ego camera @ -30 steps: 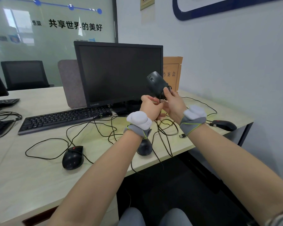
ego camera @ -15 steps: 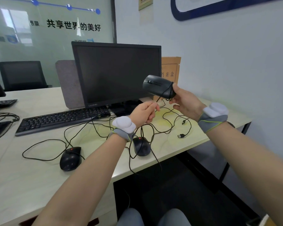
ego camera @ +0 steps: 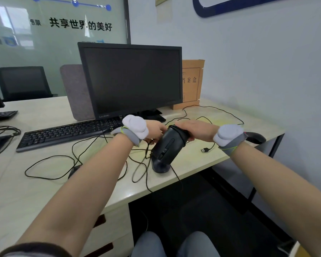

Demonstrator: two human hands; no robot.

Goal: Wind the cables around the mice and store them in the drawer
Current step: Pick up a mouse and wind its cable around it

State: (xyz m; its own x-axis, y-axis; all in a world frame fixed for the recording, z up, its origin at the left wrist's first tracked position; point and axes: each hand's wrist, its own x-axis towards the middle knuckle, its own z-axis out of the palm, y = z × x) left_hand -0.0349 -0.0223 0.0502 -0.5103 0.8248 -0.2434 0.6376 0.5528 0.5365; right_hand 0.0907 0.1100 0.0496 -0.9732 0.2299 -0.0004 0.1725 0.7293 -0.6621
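Nearest, two bare forearms reach out over the desk (ego camera: 17, 197), each wrist wrapped in a grey band. Beyond them a black mouse (ego camera: 168, 143) is held above the desk edge, nose pointing back at the person. The right hand (ego camera: 196, 129) grips its far end, where cable turns wrap the body. The left hand (ego camera: 154, 129) pinches the cable beside it. Under the held mouse another mouse (ego camera: 160, 166) sits on the desk among loose cables (ego camera: 50, 167). A USB plug (ego camera: 204, 150) lies right. Farther back stand a keyboard (ego camera: 63, 131) and monitor (ego camera: 132, 80).
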